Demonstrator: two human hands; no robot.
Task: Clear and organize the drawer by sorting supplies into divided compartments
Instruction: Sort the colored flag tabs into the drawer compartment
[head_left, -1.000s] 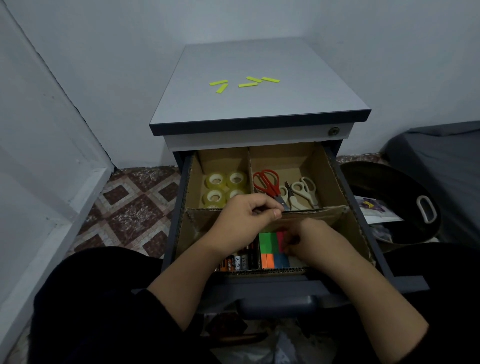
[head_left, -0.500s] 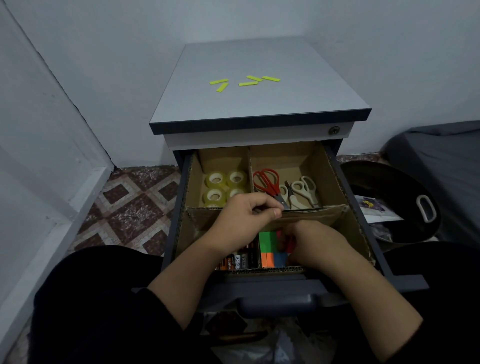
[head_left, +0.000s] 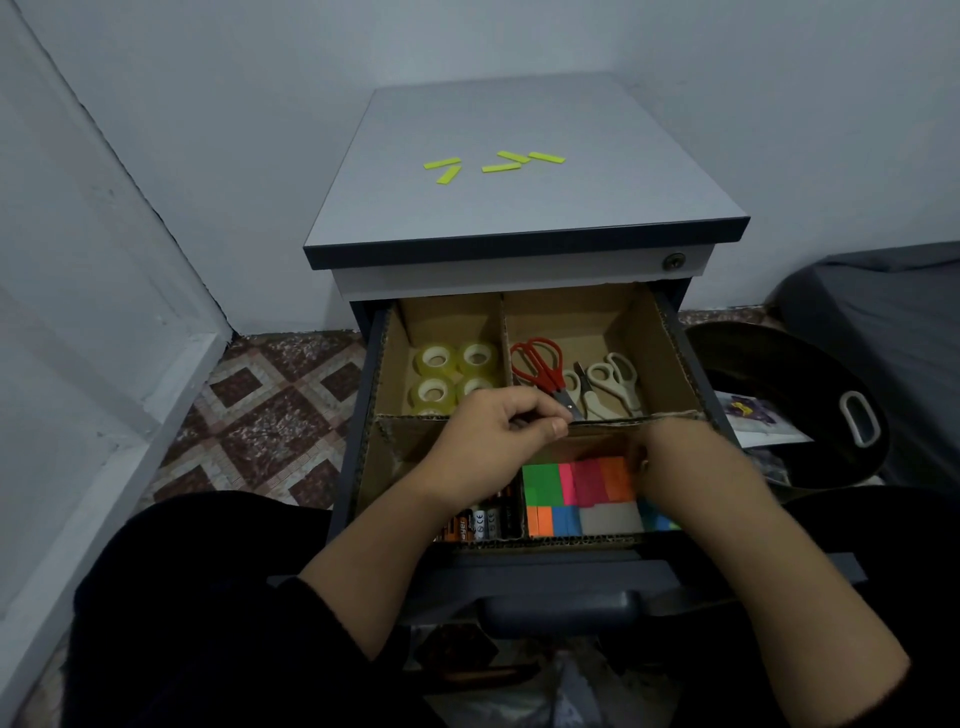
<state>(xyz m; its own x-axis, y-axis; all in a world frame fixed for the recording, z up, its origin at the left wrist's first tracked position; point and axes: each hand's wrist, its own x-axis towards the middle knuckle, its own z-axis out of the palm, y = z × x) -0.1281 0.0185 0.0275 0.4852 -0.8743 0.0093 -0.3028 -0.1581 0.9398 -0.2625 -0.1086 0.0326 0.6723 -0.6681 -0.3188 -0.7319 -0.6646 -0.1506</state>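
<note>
Open drawer (head_left: 691, 364) of a grey pedestal cabinet (head_left: 519, 208), seen from above, lined with a cardboard divider (head_left: 613, 423) that forms four compartments. Rear left compartment: rolls of clear tape (head_left: 435, 359), the nearest roll partly hidden by the cross wall. Rear right compartment: red-handled scissors (head_left: 540, 364) and white-handled scissors (head_left: 613, 379), their blade tips concealed behind the cross wall and the left hand (head_left: 498, 431). The left hand rests on the cross wall with fingers curled and thumb against the cardboard edge; whether it holds anything besides the divider cannot be told. Front left compartment: batteries (head_left: 480, 522), largely covered by the left forearm, so their number is unclear. Front right compartment: coloured sticky-note pads (head_left: 571, 491) in green, pink, orange, blue and white, their right part hidden under the right hand (head_left: 685, 467), which is blurred; its fingers bend down onto the orange pad, but the grip cannot be made out. Cabinet top: five yellow-green strips (head_left: 493, 163), loosely scattered. A keyhole (head_left: 675, 261) sits at the front right corner. Surroundings: pale walls meeting in a corner, patterned floor tiles (head_left: 270, 415) at left, a dark round basin (head_left: 810, 415) with a white handle at right, partly cut off by dark fabric. The drawer handle (head_left: 561, 610) lies near the dark-clothed lap.
</note>
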